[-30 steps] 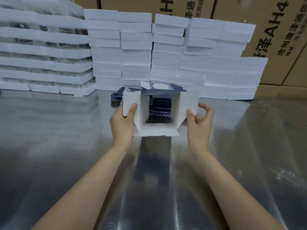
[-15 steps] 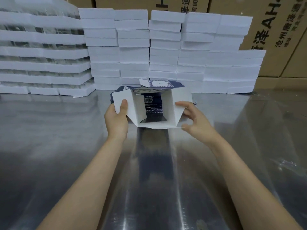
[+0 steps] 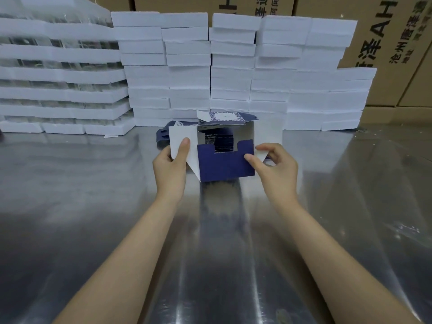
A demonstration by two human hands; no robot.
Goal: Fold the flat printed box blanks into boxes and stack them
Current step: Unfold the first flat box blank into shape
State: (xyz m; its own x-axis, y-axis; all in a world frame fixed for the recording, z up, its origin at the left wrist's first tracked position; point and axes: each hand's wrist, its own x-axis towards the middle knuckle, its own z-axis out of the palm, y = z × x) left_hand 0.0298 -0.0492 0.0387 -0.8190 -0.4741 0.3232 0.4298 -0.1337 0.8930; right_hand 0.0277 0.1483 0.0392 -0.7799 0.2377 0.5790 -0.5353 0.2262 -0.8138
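Box blank [image 3: 225,164], half folded, is near the middle of the table [image 3: 93,206], toward its far edge; I can't tell whether it touches the surface. The left hand [image 3: 170,167] pinches its white left flap, thumb in front, fingers hidden behind. The right hand [image 3: 278,167] pinches the raised navy flap's right edge. The flat blanks [image 3: 163,135] behind are mostly covered. White stacks [image 3: 187,73] line the far edge.

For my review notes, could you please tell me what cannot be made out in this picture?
Head view:
Half-folded box interior: partly hidden by its raised navy flap.
Navy blanks behind it: mostly hidden by the box.
Carton lettering: cut off by the top edge.
Left hand fingers: behind the white flap.
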